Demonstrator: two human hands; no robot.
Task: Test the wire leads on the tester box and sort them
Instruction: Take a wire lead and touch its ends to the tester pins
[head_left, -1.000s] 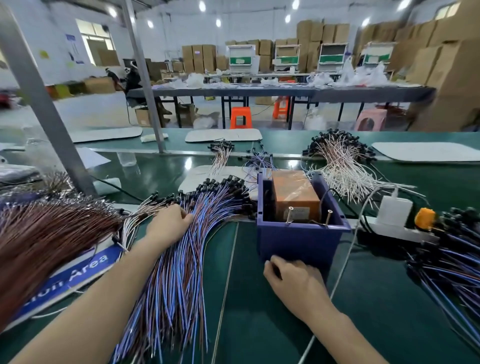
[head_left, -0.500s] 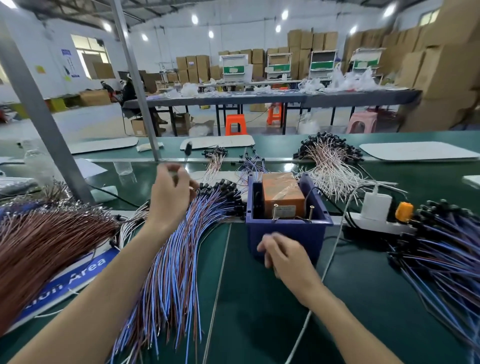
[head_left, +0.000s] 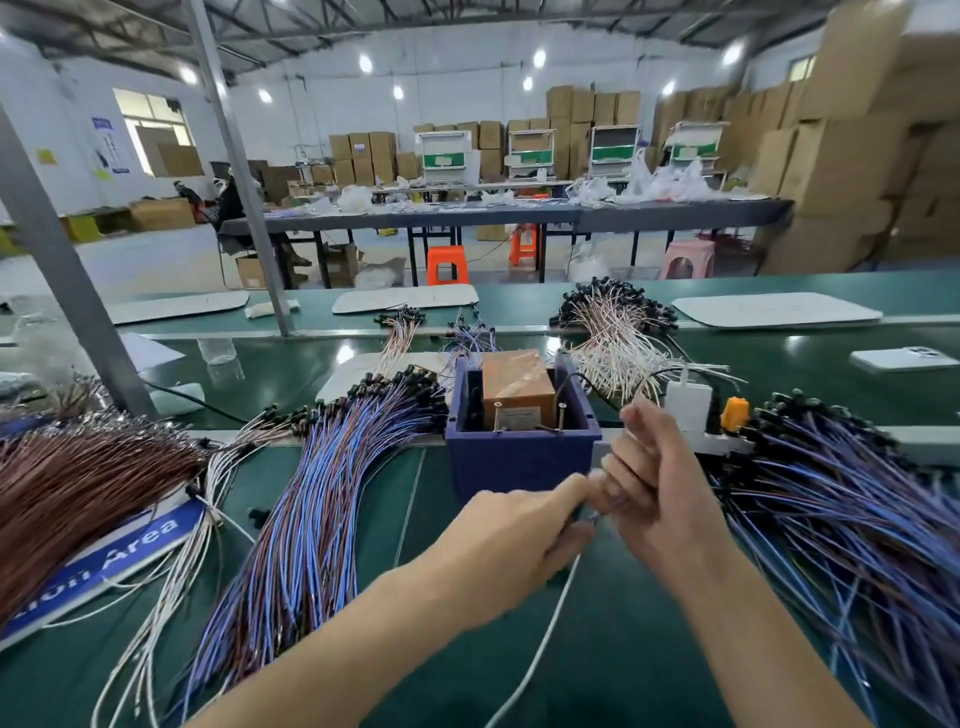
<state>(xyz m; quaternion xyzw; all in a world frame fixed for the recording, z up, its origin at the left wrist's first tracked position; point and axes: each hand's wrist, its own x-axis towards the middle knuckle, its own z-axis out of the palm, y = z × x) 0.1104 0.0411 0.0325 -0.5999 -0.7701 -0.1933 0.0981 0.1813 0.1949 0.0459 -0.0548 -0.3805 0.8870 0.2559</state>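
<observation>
Head view: left hand (head_left: 511, 543) and right hand (head_left: 657, 501) meet before the tester box (head_left: 519, 460), pinching a wire lead (head_left: 594, 515) (mostly hidden).

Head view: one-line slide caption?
Left hand and right hand pinch a wire lead in front of the blue tester box.

A dark blue plastic box (head_left: 519, 460) holds an orange-brown taped block (head_left: 517, 387). To its left fan blue-and-brown wire leads (head_left: 322, 509) with black caps, and at the far left lies a reddish-brown wire bundle (head_left: 67, 483). Behind the box lie white-and-pink leads (head_left: 618, 338). The table mat (head_left: 597, 649) is dark green. The near-left sign (head_left: 119, 551) is blue with white letters. One bluish wire lead (head_left: 595, 515) shows, blurred, just in front of the box.
</observation>
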